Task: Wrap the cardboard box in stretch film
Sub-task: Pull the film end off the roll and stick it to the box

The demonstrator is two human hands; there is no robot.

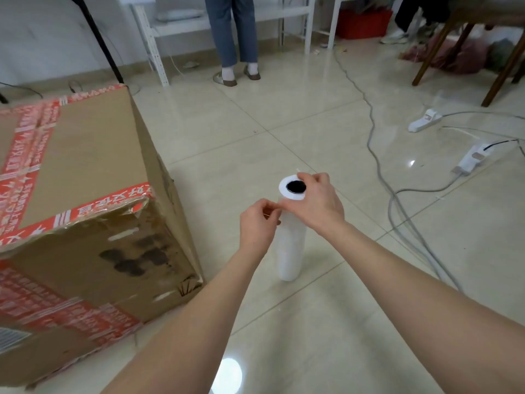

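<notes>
A big cardboard box (85, 172) with red printed tape stands on the tiled floor at the left. To its right a white roll of stretch film (291, 251) stands upright on the floor, its dark core hole facing up. My right hand (318, 203) grips the top of the roll, fingers curled over its rim. My left hand (257, 223) pinches at the roll's upper left side, where the film's edge is; the film itself is too thin to make out.
Grey cables (397, 200) and two white power strips (471, 159) lie on the floor at the right. A person's legs (235, 38) stand at the back by white shelving (159, 32). A wooden table's legs (502, 72) are at the far right.
</notes>
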